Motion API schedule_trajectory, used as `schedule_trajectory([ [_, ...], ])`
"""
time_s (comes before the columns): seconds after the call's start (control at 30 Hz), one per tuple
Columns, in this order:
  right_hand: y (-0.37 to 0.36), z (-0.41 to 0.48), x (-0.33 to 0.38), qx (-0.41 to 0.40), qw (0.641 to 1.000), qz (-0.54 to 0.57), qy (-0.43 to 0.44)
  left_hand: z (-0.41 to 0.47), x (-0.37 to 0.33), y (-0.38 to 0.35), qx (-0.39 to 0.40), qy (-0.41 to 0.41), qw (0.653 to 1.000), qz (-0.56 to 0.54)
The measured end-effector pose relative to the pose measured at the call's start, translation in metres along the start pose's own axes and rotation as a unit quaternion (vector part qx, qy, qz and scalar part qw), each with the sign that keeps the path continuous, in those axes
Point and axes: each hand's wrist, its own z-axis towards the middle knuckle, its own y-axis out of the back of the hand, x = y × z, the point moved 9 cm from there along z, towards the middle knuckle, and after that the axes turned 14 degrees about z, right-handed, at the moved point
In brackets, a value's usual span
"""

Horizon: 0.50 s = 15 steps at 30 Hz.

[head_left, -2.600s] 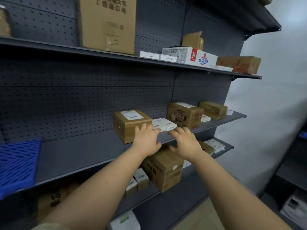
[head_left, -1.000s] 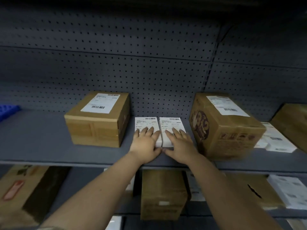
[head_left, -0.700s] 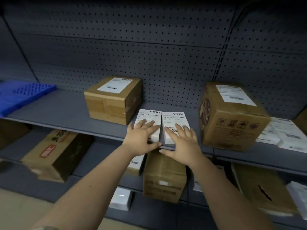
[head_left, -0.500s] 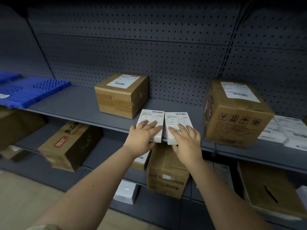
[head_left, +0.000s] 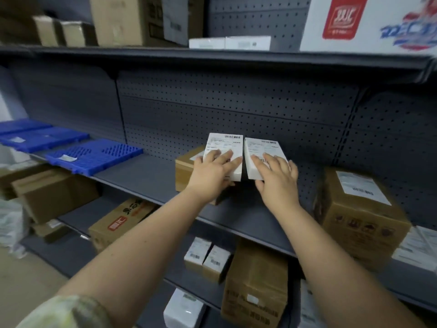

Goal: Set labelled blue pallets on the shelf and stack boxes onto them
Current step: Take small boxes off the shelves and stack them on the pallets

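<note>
While the left hand (head_left: pixel 212 170) grips the left white box (head_left: pixel 225 143), the right hand (head_left: pixel 277 179) grips the right white box (head_left: pixel 260 146) just beside it, above the shelf (head_left: pixel 146 174); blue pallets (head_left: pixel 94 157) lie well left of the fingers (head_left: pixel 225 159).

Dark grey pegboard panels (head_left: pixel 236 102) form the back wall, with pale beige floor (head_left: pixel 26 282) lower left.

You're working in dim, cool, even light. The upper shelf (head_left: pixel 212 59) casts a soft shadow over the pegboard (head_left: pixel 236 102) beneath it. The centre is sharpest: barcodes show on the left white box (head_left: pixel 224 145) and right white box (head_left: pixel 260 147). Toward the edges everything smears. The printed carton (head_left: pixel 369 22) and brown box (head_left: pixel 359 223) blur, and the shelf lines bow.
</note>
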Motion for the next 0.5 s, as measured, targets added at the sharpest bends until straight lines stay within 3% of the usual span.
schedule_trajectory([
  [0.23, -0.049, 0.080, 0.125, 0.028, 0.995, 0.030, 0.094, -0.031, 0.152, 0.010, 0.008, 0.108, 0.994, 0.029],
  [0.5, -0.191, 0.096, 0.345, 0.125, 0.964, 0.135, 0.190, -0.168, 0.356, -0.039, 0.086, 0.214, 0.969, 0.087],
])
